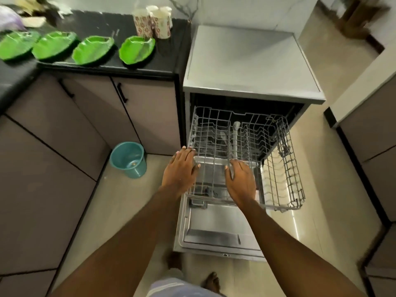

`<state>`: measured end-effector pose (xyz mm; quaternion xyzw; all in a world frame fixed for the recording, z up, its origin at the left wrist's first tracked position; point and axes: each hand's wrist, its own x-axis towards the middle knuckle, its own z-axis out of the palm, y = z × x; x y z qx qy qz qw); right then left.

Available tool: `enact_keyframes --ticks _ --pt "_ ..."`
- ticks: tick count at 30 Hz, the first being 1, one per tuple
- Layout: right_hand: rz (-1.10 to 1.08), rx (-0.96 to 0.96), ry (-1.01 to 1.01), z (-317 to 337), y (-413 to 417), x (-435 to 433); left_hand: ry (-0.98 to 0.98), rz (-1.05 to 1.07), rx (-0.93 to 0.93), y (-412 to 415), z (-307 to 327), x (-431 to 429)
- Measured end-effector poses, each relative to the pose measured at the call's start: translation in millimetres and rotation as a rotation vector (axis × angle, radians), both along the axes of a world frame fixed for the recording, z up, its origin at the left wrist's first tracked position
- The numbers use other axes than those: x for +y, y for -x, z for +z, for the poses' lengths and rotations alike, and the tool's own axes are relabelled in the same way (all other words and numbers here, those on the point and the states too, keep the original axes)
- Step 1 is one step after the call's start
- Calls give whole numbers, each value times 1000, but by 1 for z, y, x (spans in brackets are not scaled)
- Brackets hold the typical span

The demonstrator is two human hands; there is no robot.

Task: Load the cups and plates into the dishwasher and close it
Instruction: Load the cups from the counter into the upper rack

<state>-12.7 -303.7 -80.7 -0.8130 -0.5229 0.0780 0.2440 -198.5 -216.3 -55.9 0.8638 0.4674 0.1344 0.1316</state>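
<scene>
Dishwasher point(252, 67) sits open right of the black stone-look counter point(107, 24), flat grey metal top, door point(214, 224) dropped flat toward me with a shiny steel inner liner. I see two wire racks, grey coated mesh: upper rack point(216, 133) pulled partway out, lower rack point(282, 168) offset to the right with rows of upright tines; both look unloaded. My left hand point(180, 170) rests palm down at the upper rack's front left corner, fingers spread and flat, not gripping anything. My right hand point(241, 181) is over the front edge near the middle, fingers loosely apart, curled slightly down; I cannot tell if the fingertips actually touch the wire. Neither hand holds a dish. Plates point(85, 48) are still on the counter: four glossy green leaf-shaped ones in a row, shallow, with raised rims, the left ones overlapping slightly at the edges. Cups point(154, 22) stand in a tight cluster at the counter's back right corner, just behind the rightmost plate, white tapered paper-like walls with a small floral print; exact count is unclear from blur. Teal plastic bucket point(128, 159) stands on the pale tiled floor point(120, 211) in the corner between the matte taupe cabinet doors point(137, 112) and the machine, near my left hand. Cabinets have slim black bar handles.
</scene>
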Motion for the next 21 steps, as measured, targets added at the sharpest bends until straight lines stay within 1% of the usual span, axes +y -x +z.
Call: enact_keyframes --ticks 2,6,15,18,21 --pt "27 -15 -43 19 12 19 -65 14 6 15 19 15" --pt "56 -22 -109 52 37 62 -124 46 -22 42 52 52" --pt "80 -116 -354 127 117 214 -307 21 -35 121 126 197" --pt "60 -82 -396 149 137 260 -333 4 -45 143 145 240" --pt "62 -98 -417 165 153 302 -355 8 -63 160 162 278"
